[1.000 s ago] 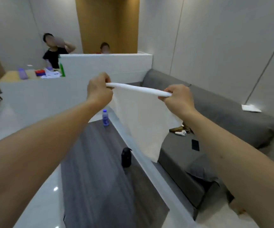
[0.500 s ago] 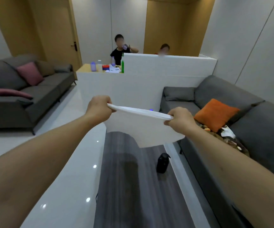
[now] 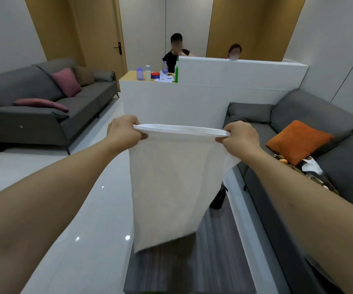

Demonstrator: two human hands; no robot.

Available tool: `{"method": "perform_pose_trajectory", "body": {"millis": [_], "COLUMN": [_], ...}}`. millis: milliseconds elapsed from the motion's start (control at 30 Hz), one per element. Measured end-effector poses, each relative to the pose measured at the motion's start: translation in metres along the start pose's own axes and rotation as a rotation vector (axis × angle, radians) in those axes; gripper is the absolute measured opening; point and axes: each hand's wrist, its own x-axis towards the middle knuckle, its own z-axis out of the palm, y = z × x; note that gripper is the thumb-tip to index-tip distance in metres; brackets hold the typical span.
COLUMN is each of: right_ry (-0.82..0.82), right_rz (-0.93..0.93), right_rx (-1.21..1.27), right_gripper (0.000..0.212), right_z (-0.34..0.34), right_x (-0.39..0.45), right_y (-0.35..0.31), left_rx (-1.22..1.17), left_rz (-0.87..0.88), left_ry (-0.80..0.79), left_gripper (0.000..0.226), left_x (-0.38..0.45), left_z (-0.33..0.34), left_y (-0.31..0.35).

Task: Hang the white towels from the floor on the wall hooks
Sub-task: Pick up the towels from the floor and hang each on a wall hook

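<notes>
The thin white cloth towel (image 3: 167,187), light and limp, hangs in front of the low white partition wall (image 3: 224,92), with the left hand (image 3: 124,132) and right hand (image 3: 240,137) pinching its upper corners tightly, the best place to hold it.

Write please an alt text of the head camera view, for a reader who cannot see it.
A left hand and a right hand grip the top edge of a white towel, stretched between them and hanging down. Grey sofas stand at both sides, the right one bearing an orange cushion.
</notes>
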Motion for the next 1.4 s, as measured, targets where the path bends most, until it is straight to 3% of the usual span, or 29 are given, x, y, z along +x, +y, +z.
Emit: {"method": "perform_pose_trajectory", "body": {"millis": [200,300,533,867,967,1133,1267,1400], "right_ry": [-0.005,0.019,0.095,0.28,0.298,0.328,0.226,0.081], "right_rz": [0.024,0.039,0.076,0.076,0.044,-0.007,0.005,0.039], "right_rx": [0.019,0.019,0.001,0.048,0.056,0.06,0.088,0.082], "right_gripper": [0.015,0.015,0.012,0.018,0.019,0.036,0.037,0.034], "right_z": [0.01,0.019,0.046,0.037,0.029,0.032,0.055,0.087], "right_x": [0.02,0.053,0.153,0.239,0.238,0.198,0.14,0.058], "right_y": [0.003,0.003,-0.006,-0.023,-0.026,-0.018,0.0,0.025], "left_rx": [-0.086,-0.095,0.069,0.049,-0.016,-0.054,-0.085,-0.088], "left_rz": [-0.014,-0.029,0.074,0.138,0.137,0.125,0.021,-0.077], "left_ry": [-0.138,-0.137,0.019,0.246,0.294,0.22,0.141,0.044], "left_gripper": [0.038,0.025,0.016,0.019,0.018,0.013,0.004,0.016], "left_x": [0.014,0.049,0.154,0.251,0.249,0.217,0.156,0.067], "left_z": [-0.003,0.005,0.033,0.021,0.013,0.012,0.033,0.067], "left_y": [-0.001,-0.007,-0.015,0.001,0.006,-0.005,-0.033,-0.066]}}
